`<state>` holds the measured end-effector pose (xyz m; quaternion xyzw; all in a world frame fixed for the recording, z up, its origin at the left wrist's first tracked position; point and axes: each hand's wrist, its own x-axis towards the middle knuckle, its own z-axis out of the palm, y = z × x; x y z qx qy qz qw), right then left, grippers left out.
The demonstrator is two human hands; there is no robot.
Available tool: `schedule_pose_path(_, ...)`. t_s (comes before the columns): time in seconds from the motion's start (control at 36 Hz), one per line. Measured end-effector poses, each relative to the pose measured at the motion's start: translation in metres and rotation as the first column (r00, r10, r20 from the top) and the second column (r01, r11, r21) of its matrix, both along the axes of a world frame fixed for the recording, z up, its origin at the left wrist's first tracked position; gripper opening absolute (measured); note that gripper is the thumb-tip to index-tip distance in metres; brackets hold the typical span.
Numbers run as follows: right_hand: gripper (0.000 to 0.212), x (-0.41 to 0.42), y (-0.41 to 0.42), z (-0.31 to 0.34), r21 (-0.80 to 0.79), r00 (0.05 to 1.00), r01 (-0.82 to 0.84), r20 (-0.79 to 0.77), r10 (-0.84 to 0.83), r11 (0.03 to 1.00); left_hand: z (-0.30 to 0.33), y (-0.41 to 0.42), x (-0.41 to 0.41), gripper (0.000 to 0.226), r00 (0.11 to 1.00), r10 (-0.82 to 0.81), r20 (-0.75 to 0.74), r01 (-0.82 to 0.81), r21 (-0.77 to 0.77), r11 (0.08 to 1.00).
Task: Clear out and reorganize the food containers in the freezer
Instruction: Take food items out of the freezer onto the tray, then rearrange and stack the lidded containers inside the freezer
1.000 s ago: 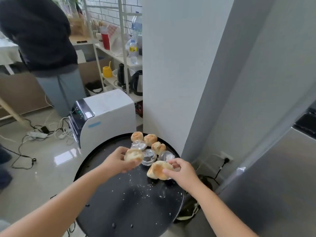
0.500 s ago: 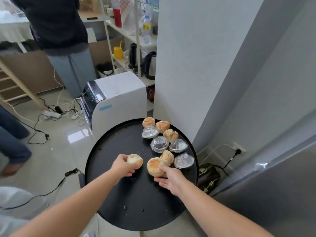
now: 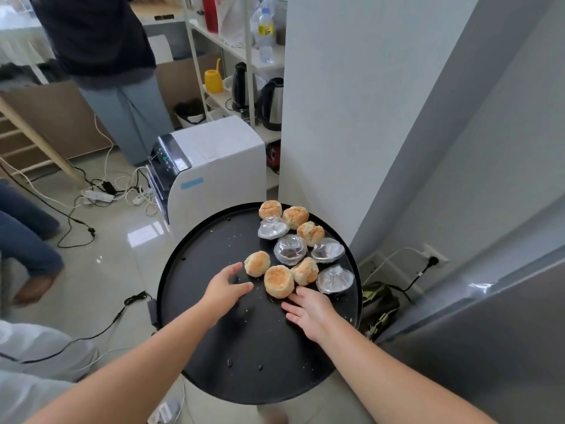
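Left hand [image 3: 224, 284], right hand [image 3: 308, 310] empty, fingers loose; buns [image 3: 278, 281], foil cups [image 3: 334, 280] ahead.

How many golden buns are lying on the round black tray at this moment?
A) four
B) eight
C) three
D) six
D: three buns lie along the far rim of the black tray and three more just beyond the open left hand and right hand, among four clear plastic cups.

- The standing person [image 3: 101, 56] behind the tray [image 3: 195, 301] is cut off above the chest.
- I can't read the wrappers' [image 3: 289, 249] contents.
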<state>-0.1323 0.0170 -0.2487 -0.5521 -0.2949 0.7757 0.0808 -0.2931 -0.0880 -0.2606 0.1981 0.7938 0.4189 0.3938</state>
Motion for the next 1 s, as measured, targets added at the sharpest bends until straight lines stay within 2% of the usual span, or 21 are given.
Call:
schedule_pose_path(0.22,0.045,0.028,0.007,0.031,0.116,0.988,-0.151,0.040,0.147,0.982,0.010,0.003,0.012,0.050,0.979,-0.098,-0.181,0.101,0.008,0.995)
schedule_pose_path(0.31,0.043,0.041,0.010,0.046,0.249,0.986,-0.166,0.077,0.151,0.954,0.023,0.010,0.021,0.046,0.940,-0.172,-0.293,0.188,0.026,0.982)
schedule_pose_path(0.39,0.041,0.053,0.014,0.062,0.426,0.980,-0.197,0.123,0.160,0.883,0.040,0.022,0.032,0.045,0.887,-0.252,-0.386,0.294,0.054,0.954)
schedule_pose_path(0.56,0.042,0.073,0.019,0.096,0.698,0.977,-0.212,0.160,0.140,0.684,0.085,0.053,0.061,0.041,0.775,-0.363,-0.518,0.490,0.127,0.863)
schedule_pose_path(0.69,0.045,0.098,0.020,0.130,0.863,0.953,-0.298,0.290,0.083,0.407,0.129,0.081,0.089,0.040,0.672,-0.416,-0.612,0.641,0.200,0.741)
schedule_pose_path(0.78,0.043,0.119,0.020,0.155,0.913,0.942,-0.333,0.335,0.032,0.236,0.156,0.096,0.107,0.036,0.602,-0.425,-0.676,0.720,0.229,0.655)
schedule_pose_path(0.89,0.040,0.155,0.020,0.191,0.929,0.931,-0.360,0.364,-0.030,0.080,0.197,0.116,0.134,0.004,0.528,-0.418,-0.739,0.793,0.252,0.555)
schedule_pose_path(1.0,0.036,0.197,0.018,0.230,0.912,0.907,-0.408,0.399,-0.134,-0.044,0.243,0.133,0.165,0.025,0.451,-0.397,-0.800,0.858,0.265,0.440)
